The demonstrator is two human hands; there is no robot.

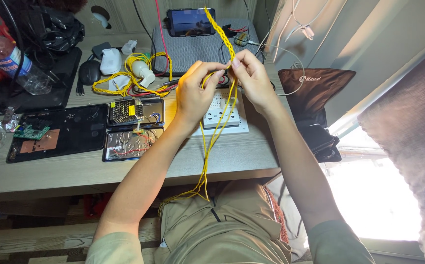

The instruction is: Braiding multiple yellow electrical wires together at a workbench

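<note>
Both my hands are raised over the desk, pinching a set of thin yellow wires. My left hand (196, 93) grips loose strands just left of the join. My right hand (251, 78) pinches the lower end of the braided yellow wire (221, 34), which runs up and away toward the top of the view. Below my hands the unbraided yellow strands (210, 146) hang down past the desk edge to my lap. A white power strip (222, 115) lies on the desk right under my hands.
A dark tablet (56, 132) with a small green circuit board, two open metal power supply units (134, 127), a coil of twisted yellow wire with a bulb (139, 73), a mouse (89, 72), a plastic bottle (12, 61), a grey laptop with a phone (191, 22), and a brown pouch (313, 88) at right.
</note>
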